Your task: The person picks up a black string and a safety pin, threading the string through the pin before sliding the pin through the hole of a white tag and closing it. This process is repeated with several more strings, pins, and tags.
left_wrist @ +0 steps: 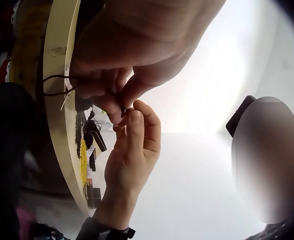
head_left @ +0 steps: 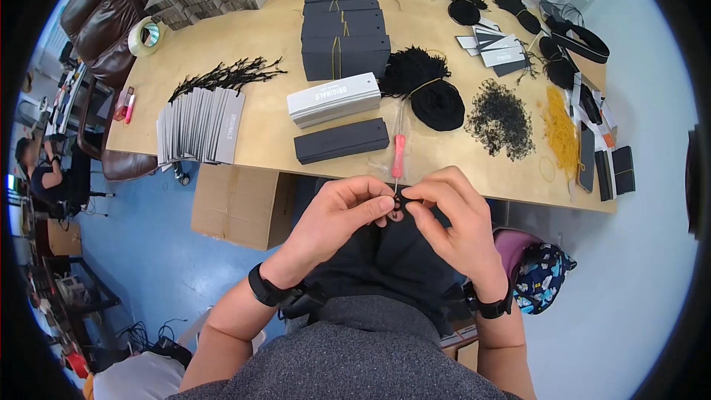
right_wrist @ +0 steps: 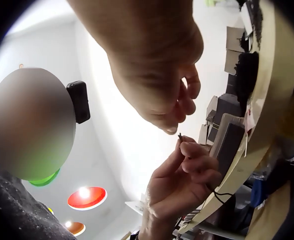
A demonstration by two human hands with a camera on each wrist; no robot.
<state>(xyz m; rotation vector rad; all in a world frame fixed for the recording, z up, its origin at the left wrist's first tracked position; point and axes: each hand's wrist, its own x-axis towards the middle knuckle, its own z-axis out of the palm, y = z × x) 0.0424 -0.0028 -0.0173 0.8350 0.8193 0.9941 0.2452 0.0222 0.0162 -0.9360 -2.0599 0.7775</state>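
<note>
Thumb and forefinger of the left hand [head_left: 344, 211] pinch a thin black cord [head_left: 398, 198]; its short end [right_wrist: 180, 136] sticks up from the fingertips in the right wrist view. A loop of the cord [left_wrist: 57, 85] hangs from the left hand [left_wrist: 132, 45] in the left wrist view. The right hand [head_left: 455, 222] is close beside the cord, with bent fingers and a small gap between thumb and forefinger; nothing shows held there. Just beyond the hands, a red-handled tool [head_left: 399, 155] lies at the table edge, its thin shaft pointing towards them.
On the table [head_left: 259, 122] are grey tags [head_left: 200, 126], a white tag stack [head_left: 333, 100], dark tag stacks [head_left: 344, 55], black cord bundles [head_left: 437, 104], small black loops [head_left: 500, 120] and yellow bands [head_left: 559, 130]. A cardboard box [head_left: 233, 204] stands below.
</note>
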